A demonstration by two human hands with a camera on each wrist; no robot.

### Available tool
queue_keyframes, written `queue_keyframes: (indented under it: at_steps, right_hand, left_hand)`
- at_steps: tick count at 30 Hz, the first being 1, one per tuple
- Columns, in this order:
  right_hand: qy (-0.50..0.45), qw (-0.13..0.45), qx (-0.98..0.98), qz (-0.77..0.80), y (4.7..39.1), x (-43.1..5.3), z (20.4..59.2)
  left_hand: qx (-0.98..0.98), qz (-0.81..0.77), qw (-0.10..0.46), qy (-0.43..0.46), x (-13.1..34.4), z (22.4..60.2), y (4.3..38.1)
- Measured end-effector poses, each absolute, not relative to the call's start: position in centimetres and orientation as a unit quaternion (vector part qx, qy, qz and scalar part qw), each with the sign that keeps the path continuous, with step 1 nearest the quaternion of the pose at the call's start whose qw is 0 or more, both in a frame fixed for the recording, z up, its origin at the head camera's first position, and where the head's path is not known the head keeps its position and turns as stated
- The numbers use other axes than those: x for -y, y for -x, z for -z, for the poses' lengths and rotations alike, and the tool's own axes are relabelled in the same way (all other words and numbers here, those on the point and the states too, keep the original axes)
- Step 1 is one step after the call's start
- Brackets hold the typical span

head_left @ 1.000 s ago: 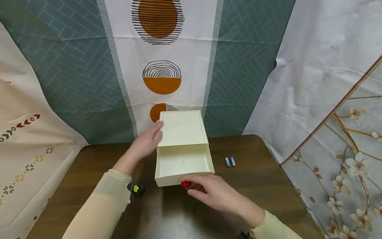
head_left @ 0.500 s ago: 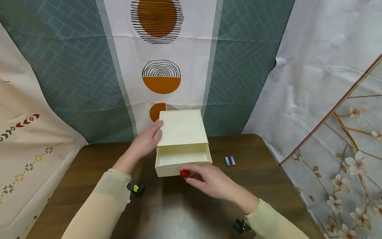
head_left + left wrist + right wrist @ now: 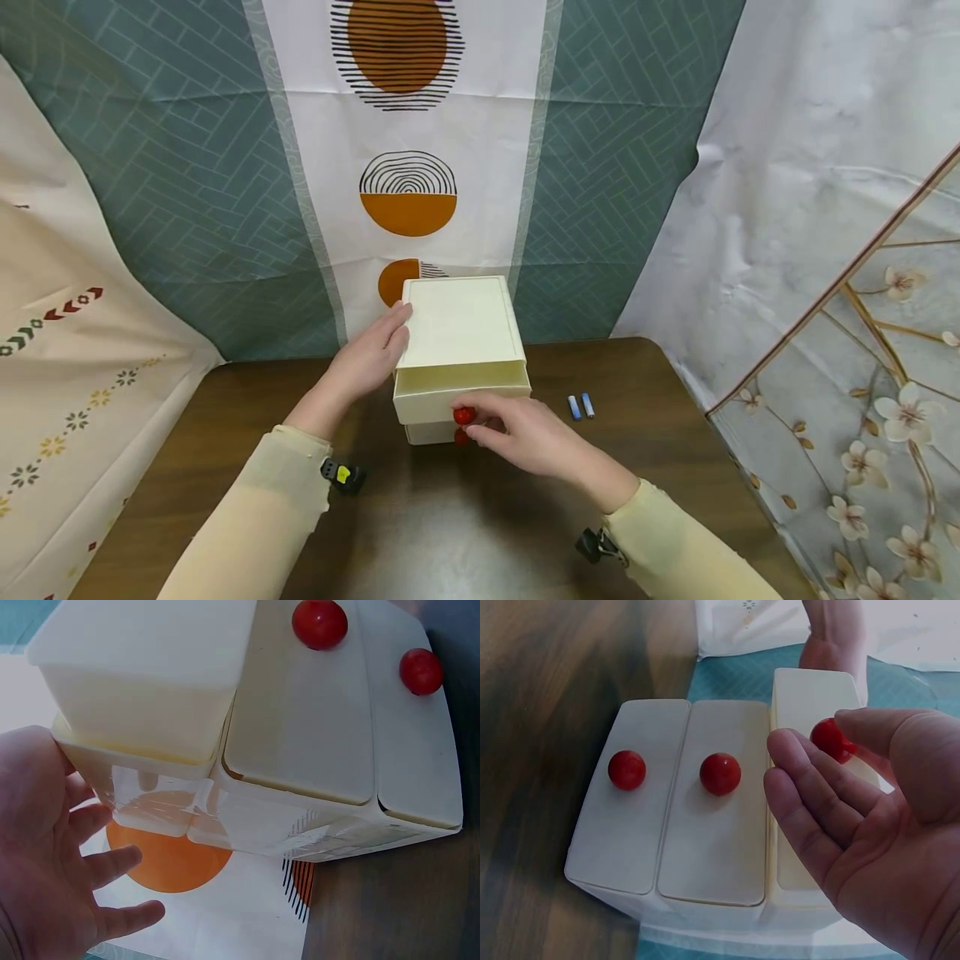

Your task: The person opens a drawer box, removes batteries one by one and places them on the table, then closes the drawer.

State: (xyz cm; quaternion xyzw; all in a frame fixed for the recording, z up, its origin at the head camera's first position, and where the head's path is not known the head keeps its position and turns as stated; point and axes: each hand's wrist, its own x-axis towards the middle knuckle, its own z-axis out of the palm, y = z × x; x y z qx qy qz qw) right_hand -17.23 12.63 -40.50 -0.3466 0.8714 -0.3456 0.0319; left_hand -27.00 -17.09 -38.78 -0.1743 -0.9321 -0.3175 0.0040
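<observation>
A cream cabinet of three stacked drawers [image 3: 461, 321] stands on the table. Its top drawer [image 3: 422, 406] is pulled partway out, and only a narrow strip of its inside shows. My right hand [image 3: 528, 437] holds the red round knob [image 3: 829, 740] of that drawer between thumb and fingers. My left hand [image 3: 366, 360] rests against the cabinet's left upper edge, fingers spread and relaxed in the left wrist view. The two lower drawers are closed, each with its own red knob, such as the middle knob [image 3: 720, 774].
Two small blue-and-white batteries [image 3: 581, 406] lie on the dark wooden table [image 3: 630, 483], to the right of the cabinet. Patterned cloths hang behind and at both sides, among them a floral cloth [image 3: 847, 467] at the right.
The top drawer has slid inward, away from me, with my right hand following on its knob. The lower drawer fronts have come into view beneath it. My left hand has stayed put.
</observation>
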Motion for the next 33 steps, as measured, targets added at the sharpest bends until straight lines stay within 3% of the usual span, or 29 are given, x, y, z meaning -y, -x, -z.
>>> queue_keyframes:
  at_steps: [33]
  right_hand:
    - [0.313,0.029,-0.876,0.365,20.8,-11.7,40.7]
  left_hand:
    - [0.928,0.33,0.008,0.173,17.2,39.0,26.9]
